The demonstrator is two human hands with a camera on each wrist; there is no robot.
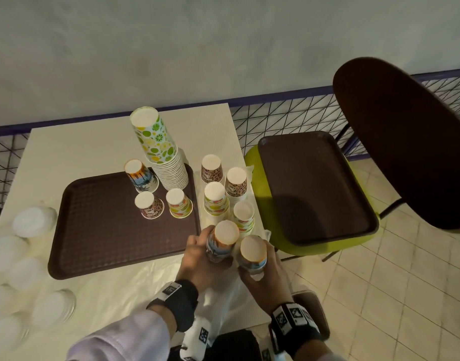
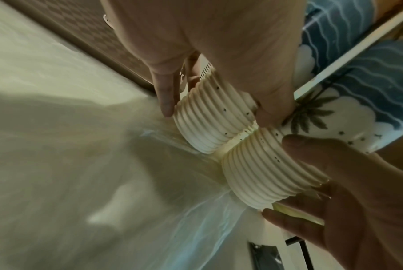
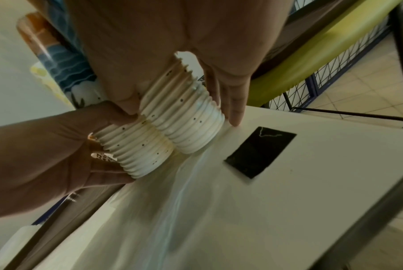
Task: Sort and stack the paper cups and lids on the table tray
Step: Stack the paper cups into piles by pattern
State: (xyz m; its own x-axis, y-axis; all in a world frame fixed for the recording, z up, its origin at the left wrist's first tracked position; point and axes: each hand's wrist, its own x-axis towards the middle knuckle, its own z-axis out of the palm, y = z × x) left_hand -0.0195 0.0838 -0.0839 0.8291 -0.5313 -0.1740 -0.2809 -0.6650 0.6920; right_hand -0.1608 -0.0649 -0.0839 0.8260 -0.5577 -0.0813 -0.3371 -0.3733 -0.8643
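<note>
the step in hand looks like gathering matching cups: the left hand [image 1: 197, 252] is wrapped around 1 upside-down stack of palm-print cups [image 1: 222, 242] and the right hand [image 1: 262, 272] around a 2nd palm-print stack [image 1: 253, 252], both at the lower centre of the head view, just right of the brown tray [image 1: 98, 230] on the table [image 1: 67, 147]. the wrist views show the 2 stacks' rolled rims side by side and touching. next, i judge, 1 stack must be nested onto the other and carried left to the lone palm cup [image 1: 141, 175] on the tray. the lids [image 1: 33, 221] wait at the left edge. no brand or writing is legible on the cups; only patterns show.
</note>
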